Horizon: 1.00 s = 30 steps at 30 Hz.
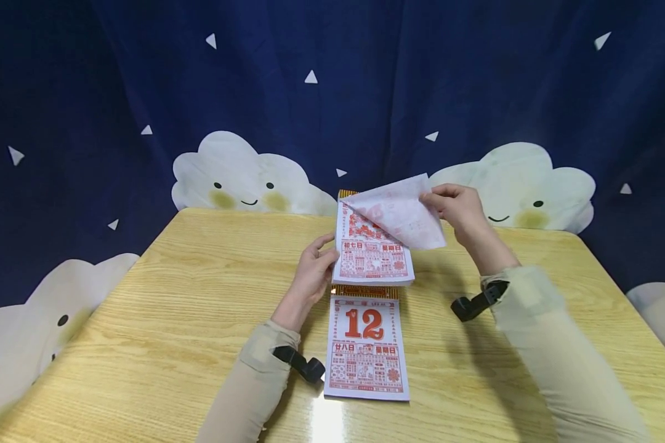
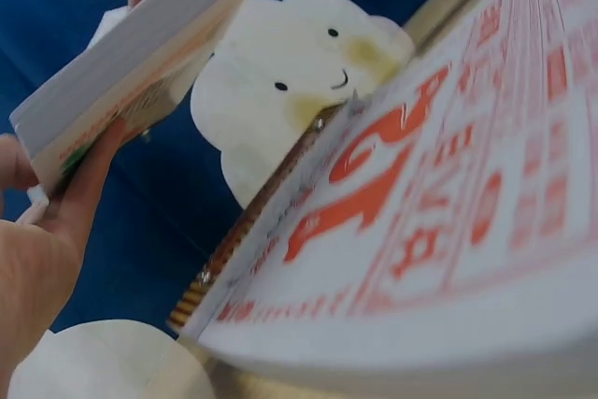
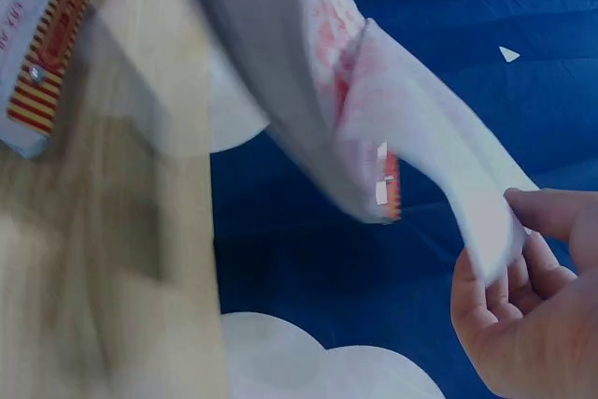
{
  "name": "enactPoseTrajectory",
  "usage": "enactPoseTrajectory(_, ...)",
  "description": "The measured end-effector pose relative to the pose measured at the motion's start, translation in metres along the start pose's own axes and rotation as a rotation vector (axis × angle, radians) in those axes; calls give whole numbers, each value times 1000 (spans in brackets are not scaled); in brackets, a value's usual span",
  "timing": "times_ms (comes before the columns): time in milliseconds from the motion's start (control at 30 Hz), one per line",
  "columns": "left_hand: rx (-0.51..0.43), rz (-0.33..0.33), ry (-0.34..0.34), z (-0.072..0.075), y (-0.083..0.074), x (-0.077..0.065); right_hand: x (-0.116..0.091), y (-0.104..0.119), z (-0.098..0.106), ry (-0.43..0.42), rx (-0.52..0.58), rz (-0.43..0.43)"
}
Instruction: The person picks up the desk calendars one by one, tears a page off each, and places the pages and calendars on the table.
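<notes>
My left hand (image 1: 311, 271) grips a thick tear-off calendar (image 1: 374, 261) by its left edge, thumb at the front and fingers behind, as the left wrist view shows. The calendar is raised off the table and tilted. My right hand (image 1: 459, 208) pinches the top sheet (image 1: 404, 212) near its right edge, and the sheet is lifted and folded back across the upper part of the pad. Part of the red print on the page beneath is covered by it. A second calendar (image 1: 366, 351), showing a large red 12, lies flat on the table below the held one.
The wooden table (image 1: 216, 295) spreads to both sides of the calendars. A dark blue curtain (image 1: 310, 123) with white clouds and triangles hangs behind its far edge. Each wrist carries a black camera (image 1: 479, 301).
</notes>
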<state>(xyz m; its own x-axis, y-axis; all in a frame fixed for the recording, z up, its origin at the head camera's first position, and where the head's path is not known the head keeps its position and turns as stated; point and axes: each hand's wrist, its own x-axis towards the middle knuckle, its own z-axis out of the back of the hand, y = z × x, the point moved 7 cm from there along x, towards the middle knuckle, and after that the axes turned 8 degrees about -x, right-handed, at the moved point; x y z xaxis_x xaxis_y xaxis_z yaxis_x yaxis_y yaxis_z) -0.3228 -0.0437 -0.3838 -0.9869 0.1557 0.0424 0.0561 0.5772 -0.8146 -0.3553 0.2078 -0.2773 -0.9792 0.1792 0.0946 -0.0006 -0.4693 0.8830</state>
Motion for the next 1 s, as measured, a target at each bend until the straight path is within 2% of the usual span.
enactPoseTrajectory(200,-88,-52,-56,1,-5,-1,-4,-11,-5,41,85,-46)
enactPoseTrajectory(367,-85,-47,-39,0,-8,-1,-3,-11,2,17,120,-40)
enactPoseTrajectory(533,-100,-76,-55,9,-14,0,0,-11,14,-8,178,-51)
enactPoseTrajectory(833,-80,-55,-13,14,-14,1,1,-12,25,-26,147,-58)
enactPoseTrajectory(1000,-107,-71,-46,19,-18,2,4,-15,33,-61,245,-60)
